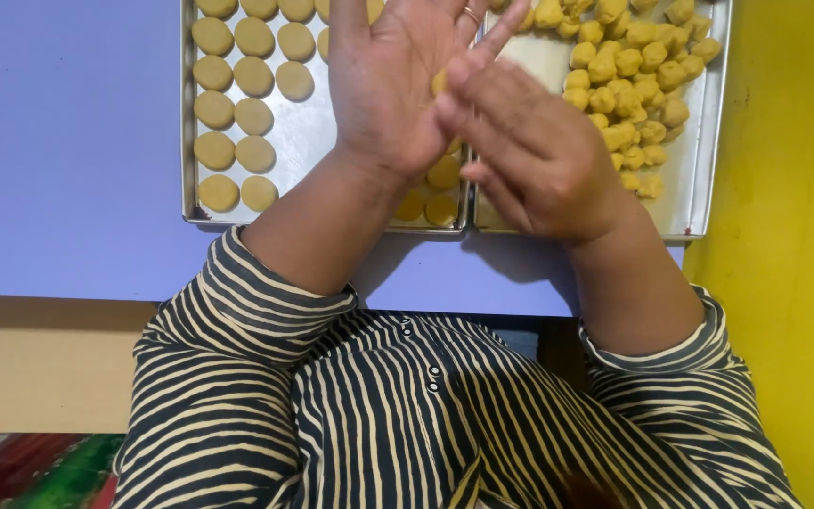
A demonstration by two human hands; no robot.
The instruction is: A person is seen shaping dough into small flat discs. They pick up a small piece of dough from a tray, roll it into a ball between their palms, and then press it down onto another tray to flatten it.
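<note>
Both hands, left hand (383,90) flat under right hand (534,155), press a dough piece (439,83) between palms to round it above the baking trays (308,141)

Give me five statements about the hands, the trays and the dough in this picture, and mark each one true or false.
1. The left hand and right hand are pressed together, with a bit of dough showing between them. True.
2. The left tray holds flattened round pieces laid in rows. True.
3. The right tray holds flat discs in neat rows. False: it holds a loose heap of small dough lumps.
4. The trays sit on a green tabletop. False: the table is pale purple.
5. The person wears plain white sleeves. False: the sleeves are dark with cream stripes.
</note>
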